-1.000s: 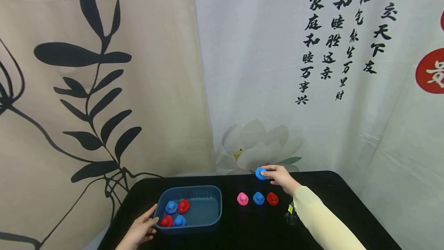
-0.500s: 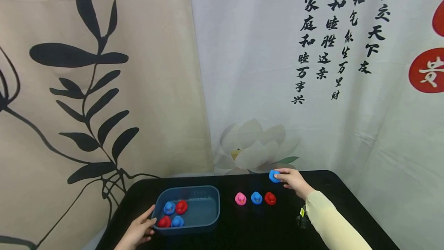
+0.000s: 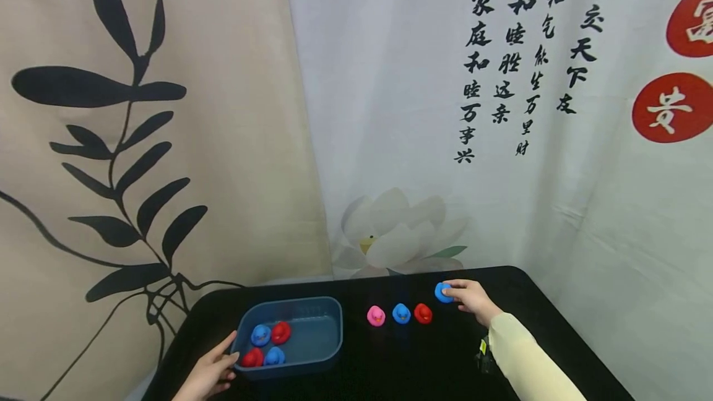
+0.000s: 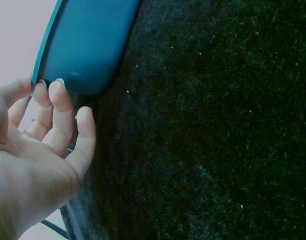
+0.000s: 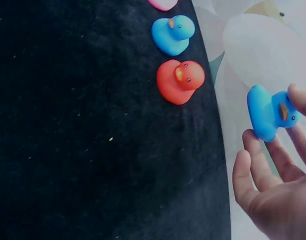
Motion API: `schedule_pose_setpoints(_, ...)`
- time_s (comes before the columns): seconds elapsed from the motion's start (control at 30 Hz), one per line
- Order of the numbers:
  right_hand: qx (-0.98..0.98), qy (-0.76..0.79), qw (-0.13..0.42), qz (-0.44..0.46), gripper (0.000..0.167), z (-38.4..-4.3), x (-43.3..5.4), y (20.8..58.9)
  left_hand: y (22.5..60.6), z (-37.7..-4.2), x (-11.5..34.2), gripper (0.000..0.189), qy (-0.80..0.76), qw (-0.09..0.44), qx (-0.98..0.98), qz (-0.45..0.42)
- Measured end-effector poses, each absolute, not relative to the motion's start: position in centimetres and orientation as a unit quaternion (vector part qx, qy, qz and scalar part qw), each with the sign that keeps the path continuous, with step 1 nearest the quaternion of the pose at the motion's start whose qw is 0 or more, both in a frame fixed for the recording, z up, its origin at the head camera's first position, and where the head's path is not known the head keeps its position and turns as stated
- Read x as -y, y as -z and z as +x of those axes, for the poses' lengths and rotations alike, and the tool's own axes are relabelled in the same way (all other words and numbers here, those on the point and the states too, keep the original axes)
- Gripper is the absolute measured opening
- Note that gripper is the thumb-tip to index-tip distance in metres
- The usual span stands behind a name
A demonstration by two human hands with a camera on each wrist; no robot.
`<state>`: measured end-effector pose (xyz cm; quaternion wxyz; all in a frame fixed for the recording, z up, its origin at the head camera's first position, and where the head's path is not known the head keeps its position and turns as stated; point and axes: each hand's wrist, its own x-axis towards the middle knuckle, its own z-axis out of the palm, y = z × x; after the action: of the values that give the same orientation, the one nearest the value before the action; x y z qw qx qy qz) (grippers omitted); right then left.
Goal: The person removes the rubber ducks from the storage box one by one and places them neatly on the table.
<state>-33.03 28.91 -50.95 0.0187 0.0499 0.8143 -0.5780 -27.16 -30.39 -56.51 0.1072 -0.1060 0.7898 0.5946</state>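
Note:
In the head view my right hand (image 3: 472, 299) pinches a blue rubber duck (image 3: 443, 293) between thumb and fingers, at the right end of a row on the table. The right wrist view has this held duck (image 5: 263, 112) tipped on its side. That row is a pink rubber duck (image 3: 375, 315), a blue one (image 3: 401, 314) and a red one (image 3: 423, 314). At the left, my left hand (image 3: 207, 370) holds the near-left corner of a blue plastic tray (image 3: 312, 342). Its fingertips (image 4: 59, 95) press on the tray's outer wall. Blue and red ducks sit inside, toward the left.
The black table (image 3: 384, 370) ends at a fabric backdrop (image 3: 234, 141) with printed leaves, a lotus and characters. Beneath the right wrist, a small dark object with a yellow patch (image 3: 483, 346) is partly covered by the sleeve.
My right hand has carried the blue duck rightward past the red one, then lower toward the table. My left hand stays at the tray's corner. The head view has turned slightly right.

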Motion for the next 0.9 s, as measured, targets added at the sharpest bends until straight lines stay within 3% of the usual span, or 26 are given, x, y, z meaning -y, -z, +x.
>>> schedule_pose_setpoints(0.9,-0.834,0.545,0.006,0.084,0.038,-32.9,-29.9,54.6,56.4,-27.7,30.3,0.068,-0.568,0.118,-0.807,-0.111)
